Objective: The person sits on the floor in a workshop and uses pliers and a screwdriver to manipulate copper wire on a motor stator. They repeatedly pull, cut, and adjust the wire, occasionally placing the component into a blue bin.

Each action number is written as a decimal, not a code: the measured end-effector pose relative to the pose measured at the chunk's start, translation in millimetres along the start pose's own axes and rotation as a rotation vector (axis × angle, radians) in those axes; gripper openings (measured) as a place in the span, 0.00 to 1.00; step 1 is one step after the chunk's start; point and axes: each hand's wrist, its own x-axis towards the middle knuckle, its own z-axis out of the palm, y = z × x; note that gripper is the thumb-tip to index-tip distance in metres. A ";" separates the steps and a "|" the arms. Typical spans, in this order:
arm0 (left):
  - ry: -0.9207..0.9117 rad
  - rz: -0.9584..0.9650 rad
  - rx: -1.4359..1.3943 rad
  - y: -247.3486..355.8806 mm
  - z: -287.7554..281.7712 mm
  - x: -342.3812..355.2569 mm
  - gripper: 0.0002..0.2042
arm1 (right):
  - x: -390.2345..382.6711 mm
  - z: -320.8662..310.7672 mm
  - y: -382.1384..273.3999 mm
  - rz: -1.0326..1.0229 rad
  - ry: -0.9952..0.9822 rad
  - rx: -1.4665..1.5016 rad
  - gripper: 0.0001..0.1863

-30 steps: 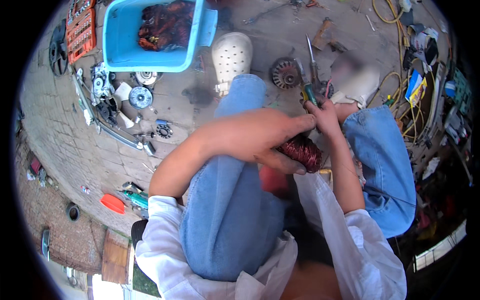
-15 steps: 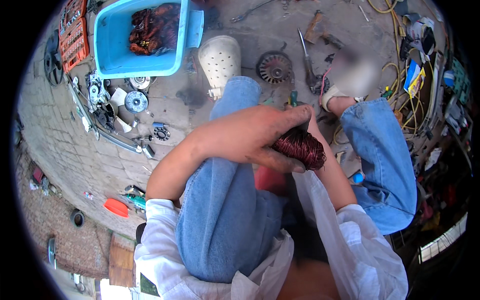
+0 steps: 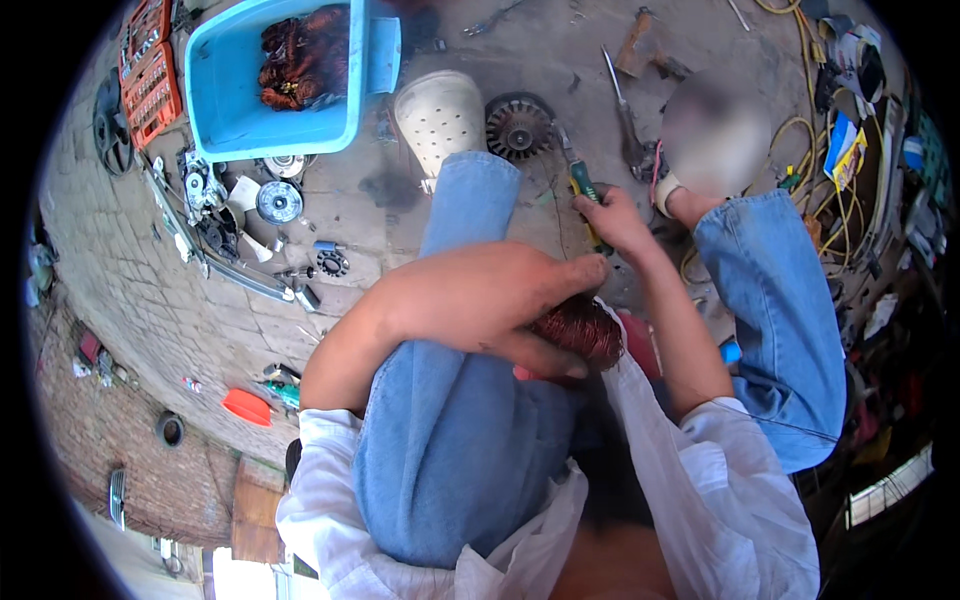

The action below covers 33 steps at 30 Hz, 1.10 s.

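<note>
My left hand (image 3: 490,300) rests across my raised knee, its fingers curled around a dark red-copper wire coil (image 3: 587,335). Just beyond it, my right hand (image 3: 617,222) grips a green-handled tool (image 3: 582,182) with a metal tip, pointing up toward a round finned metal part (image 3: 522,128) on the ground. A long metal tool with a dark handle (image 3: 625,120) lies to the right of that part. A thin wire hangs near my right hand.
A blue bin (image 3: 215,120) of copper windings stands upper left, near an orange socket case (image 3: 150,95) and scattered machine parts (image 3: 280,203). Yellow cords (image 3: 800,135) and clutter line the right. An orange scoop (image 3: 246,407) lies lower left, beside my white clog (image 3: 435,120) and knees.
My right hand dipped behind the coil, then came out above it with the tool, now separate from the coil. My left hand and the coil have shifted slightly down and left.
</note>
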 end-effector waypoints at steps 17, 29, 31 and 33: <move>0.996 0.420 -0.473 -5.3 -69.4 3.6 0.38 | -0.6 -21.1 -13.3 -0.112 -0.210 -0.268 0.19; 1.072 0.384 -0.650 -2.0 -80.9 -2.4 0.31 | 22.6 20.8 -45.9 -0.113 -0.224 -0.154 0.14; 1.032 0.419 -0.497 -11.5 -86.6 -11.9 0.35 | 17.0 11.7 -33.4 -0.108 -0.239 -0.051 0.15; 1.062 0.453 -0.534 -13.0 -83.7 -15.0 0.35 | 8.0 0.9 -24.8 -0.140 -0.240 0.011 0.18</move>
